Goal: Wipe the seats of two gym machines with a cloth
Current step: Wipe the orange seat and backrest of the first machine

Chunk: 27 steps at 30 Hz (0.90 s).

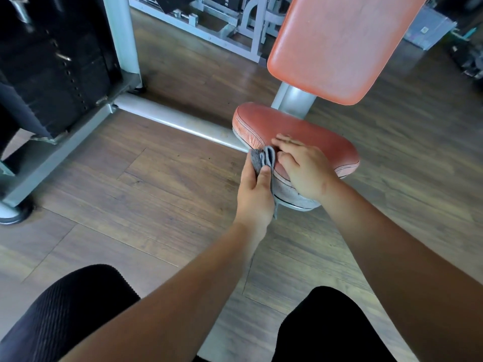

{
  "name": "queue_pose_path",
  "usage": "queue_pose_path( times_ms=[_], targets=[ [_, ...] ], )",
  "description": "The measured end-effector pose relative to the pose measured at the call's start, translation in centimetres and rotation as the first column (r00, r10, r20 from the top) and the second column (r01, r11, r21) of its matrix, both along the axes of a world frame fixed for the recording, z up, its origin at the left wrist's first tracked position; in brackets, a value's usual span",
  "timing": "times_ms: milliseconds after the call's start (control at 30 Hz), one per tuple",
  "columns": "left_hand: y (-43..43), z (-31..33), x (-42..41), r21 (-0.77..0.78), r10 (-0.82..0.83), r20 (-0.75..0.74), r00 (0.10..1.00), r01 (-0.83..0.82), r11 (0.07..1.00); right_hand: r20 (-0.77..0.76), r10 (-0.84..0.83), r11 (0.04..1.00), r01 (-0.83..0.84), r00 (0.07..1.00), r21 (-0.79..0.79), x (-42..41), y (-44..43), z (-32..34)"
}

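A worn red padded seat (308, 131) of a gym machine stands in front of me, with a red backrest (337, 45) rising behind it. My left hand (254, 194) grips a folded grey cloth (262, 159) at the seat's front left edge, thumb on top of the cloth. My right hand (303, 168) lies on the front of the seat just right of the cloth, fingers stretched toward it and touching it.
A grey steel frame bar (177, 118) runs along the wooden floor from the seat to a black weight stack (52, 69) at the left. More grey machine frames (230, 24) stand at the back. My knees in black are at the bottom.
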<state>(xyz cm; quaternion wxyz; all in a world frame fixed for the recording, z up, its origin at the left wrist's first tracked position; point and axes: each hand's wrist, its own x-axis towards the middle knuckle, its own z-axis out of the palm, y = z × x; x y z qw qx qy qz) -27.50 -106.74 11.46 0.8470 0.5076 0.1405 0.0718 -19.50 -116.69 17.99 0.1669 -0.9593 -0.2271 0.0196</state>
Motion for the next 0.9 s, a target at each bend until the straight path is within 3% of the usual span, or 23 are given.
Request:
queue_pose_path(
  times_ms=[100, 300, 400, 500, 567, 700, 800, 900],
  targets=[
    [1.2, 0.1, 3.0, 0.025, 0.021, -0.035, 0.999, -0.02, 0.999, -0.001, 0.015, 1.0, -0.015, 1.0, -0.021, 0.1, 0.0, 0.0],
    [1.7, 1.2, 0.7, 0.048, 0.018, -0.086, 0.996, -0.014, 0.999, -0.013, 0.007, 0.999, -0.007, 1.0, -0.033, 0.0, -0.1, 0.2],
    [4.0, 4.5, 2.3, 0.059, 0.026, -0.164, 0.986, -0.017, 0.998, -0.117, -0.028, 0.999, 0.024, 0.993, -0.035, -0.8, 0.2, 1.7],
    [5.5, 9.7, 2.9, 0.109, -0.001, -0.247, 0.969, 0.029, 0.994, -0.239, -0.154, 0.976, 0.185, 0.959, 0.112, -2.2, 1.2, 5.9],
    [5.5, 13.6, 2.7, 0.101, -0.042, -0.28, 0.959, 0.073, 0.992, -0.322, -0.22, 0.908, 0.314, 0.921, 0.277, -3.1, 2.2, 9.6],
    [4.3, 24.9, 2.0, 0.062, -0.093, -0.299, 0.95, 0.117, 0.991, -0.458, -0.277, 0.653, 0.515, 0.845, 0.555, -4.3, 3.6, 19.3],
    [3.1, 33.5, 1.4, 0.051, -0.107, -0.333, 0.937, 0.131, 0.99, -0.518, -0.281, 0.535, 0.58, 0.808, 0.614, -5.1, 3.5, 26.9],
    [1.6, 40.8, 0.4, -0.082, -0.133, -0.365, 0.921, 0.11, 0.99, -0.567, -0.275, 0.458, 0.624, 0.777, 0.633, -6.1, 2.8, 33.3]
  ],
)
